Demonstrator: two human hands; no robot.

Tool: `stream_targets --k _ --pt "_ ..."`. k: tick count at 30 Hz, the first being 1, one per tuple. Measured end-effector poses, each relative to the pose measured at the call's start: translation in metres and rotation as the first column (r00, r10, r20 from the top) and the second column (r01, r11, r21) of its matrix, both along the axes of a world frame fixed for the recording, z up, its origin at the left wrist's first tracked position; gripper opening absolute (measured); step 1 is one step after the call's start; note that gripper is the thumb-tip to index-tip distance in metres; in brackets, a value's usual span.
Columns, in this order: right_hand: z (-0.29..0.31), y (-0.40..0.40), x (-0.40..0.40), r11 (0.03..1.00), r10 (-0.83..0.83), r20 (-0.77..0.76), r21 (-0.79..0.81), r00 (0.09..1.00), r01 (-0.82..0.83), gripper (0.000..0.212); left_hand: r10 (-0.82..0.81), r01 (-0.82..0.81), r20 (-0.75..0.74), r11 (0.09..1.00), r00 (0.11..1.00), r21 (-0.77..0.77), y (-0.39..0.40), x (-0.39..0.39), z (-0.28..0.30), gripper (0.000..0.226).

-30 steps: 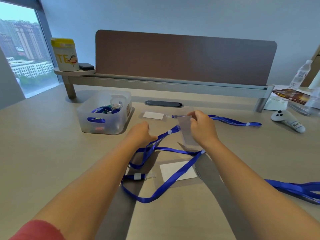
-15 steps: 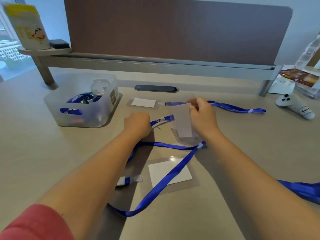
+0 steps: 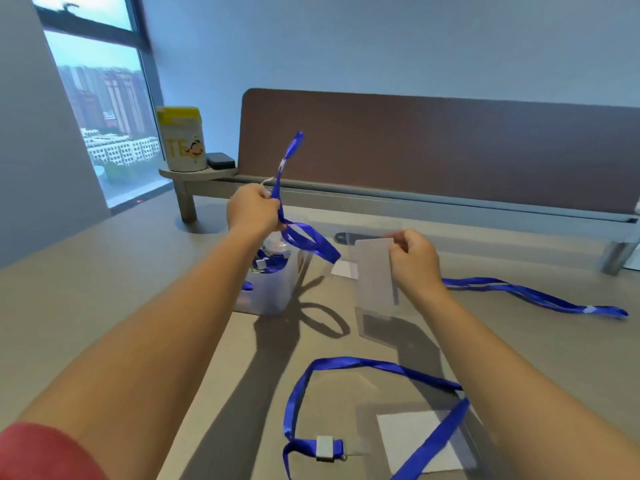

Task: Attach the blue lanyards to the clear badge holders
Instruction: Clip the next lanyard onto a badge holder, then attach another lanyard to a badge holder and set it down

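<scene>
Beige bench (image 3: 104,306) surface fills the view, closed at the back by a brown divider panel (image 3: 433,150). A blue lanyard (image 3: 304,237) is gripped in the closed left hand (image 3: 254,209) and raised above the bench, one end standing up past the fist and a loop hanging below it. A clear badge holder (image 3: 375,275) with a white card inside is pinched upright at its edge by the right hand (image 3: 415,261), apart from the lanyard. Beneath the left forearm a clear plastic bin (image 3: 270,289) with more lanyards is seen. Nearer the camera a second lanyard (image 3: 346,365) is laid across another badge holder (image 3: 415,441) flat on the bench, its clip (image 3: 327,448) just beside it. A third lanyard (image 3: 536,296) is stretched out to the right. A yellow-lidded canister (image 3: 181,138) is set on a small shelf by the window (image 3: 104,109).
</scene>
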State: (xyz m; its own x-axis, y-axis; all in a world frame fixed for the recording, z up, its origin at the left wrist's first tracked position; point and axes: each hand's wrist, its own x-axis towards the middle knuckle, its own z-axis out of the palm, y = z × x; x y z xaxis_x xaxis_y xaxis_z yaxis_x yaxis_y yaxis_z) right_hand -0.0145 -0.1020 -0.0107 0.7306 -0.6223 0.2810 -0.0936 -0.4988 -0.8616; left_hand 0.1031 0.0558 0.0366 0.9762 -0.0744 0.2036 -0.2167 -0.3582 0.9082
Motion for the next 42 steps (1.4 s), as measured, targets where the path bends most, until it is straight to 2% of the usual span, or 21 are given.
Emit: stream_targets --k 1,4,8,10,12,14,17,19,22,25,27,29,32,35,39,42 --pt "0.002 0.003 0.008 1.0 0.01 0.004 0.002 1.0 -0.01 0.024 0.057 -0.059 0.048 0.997 0.997 0.041 0.006 0.009 0.001 0.009" --pt "0.005 0.012 0.026 0.999 0.035 0.014 0.005 0.999 -0.035 0.024 0.185 -0.228 0.217 0.955 0.958 0.192 0.021 0.029 -0.01 0.019" --pt "-0.006 0.021 0.04 0.996 0.081 -0.019 0.022 0.996 -0.081 0.016 0.123 -0.252 0.308 0.871 0.943 0.423 0.032 0.043 -0.043 0.026" --pt "-0.012 0.023 0.043 0.997 0.075 -0.039 0.028 0.996 -0.074 0.013 0.021 -0.192 0.284 0.783 0.959 0.592 0.035 0.047 -0.057 0.028" --pt "-0.015 0.023 0.043 0.998 0.064 -0.059 0.019 0.996 -0.063 0.018 -0.081 -0.093 0.19 0.649 0.978 0.755 0.035 0.05 -0.06 0.031" --pt "-0.015 0.024 0.042 0.998 0.063 -0.062 0.018 0.996 -0.062 0.021 -0.133 0.022 0.067 0.575 0.989 0.818 0.036 0.052 -0.055 0.034" --pt "-0.01 0.027 0.038 0.998 0.061 -0.055 0.015 0.997 -0.061 0.014 -0.211 0.172 -0.053 0.6 0.976 0.781 0.032 0.047 -0.04 0.045" --pt "-0.006 0.031 0.032 0.998 0.065 -0.044 0.018 0.997 -0.065 0.009 -0.249 0.209 -0.045 0.689 0.968 0.694 0.029 0.035 -0.028 0.05" --pt "0.001 0.035 0.013 0.996 0.083 0.003 0.031 0.997 -0.083 0.013 -0.367 0.329 -0.008 0.823 0.93 0.463 0.024 -0.001 -0.014 0.047" --pt "0.01 0.036 -0.013 0.991 0.063 0.062 0.114 0.996 -0.07 0.01 -0.53 0.537 -0.101 0.805 0.842 0.251 0.014 -0.049 -0.014 0.042" --pt "0.014 0.034 -0.033 0.984 0.027 0.069 0.175 0.997 -0.039 0.011 -0.601 0.619 -0.157 0.776 0.784 0.122 0.003 -0.078 -0.021 0.035" --pt "0.016 0.029 -0.055 0.976 -0.004 0.065 0.219 0.998 -0.01 0.019 -0.632 0.643 -0.17 0.766 0.756 0.006 -0.009 -0.101 -0.028 0.029" --pt "0.012 0.023 -0.093 0.97 -0.033 0.046 0.241 0.998 0.021 0.019 -0.598 0.591 -0.096 0.802 0.796 -0.091 -0.029 -0.131 -0.031 0.017" --pt "0.002 0.008 -0.133 0.979 -0.086 -0.009 0.187 0.996 0.086 0.016 -0.574 0.574 0.013 0.816 0.819 -0.067 -0.052 -0.162 -0.036 0.016" --pt "-0.015 -0.028 -0.192 0.983 -0.182 -0.149 0.012 0.972 0.186 0.032 -0.606 0.594 0.113 0.795 0.787 0.124 -0.085 -0.199 -0.053 0.017" --pt "-0.027 -0.055 -0.235 0.97 -0.245 -0.248 -0.057 0.937 0.238 0.033 -0.638 0.601 0.117 0.762 0.761 0.24 -0.106 -0.221 -0.067 0.019"
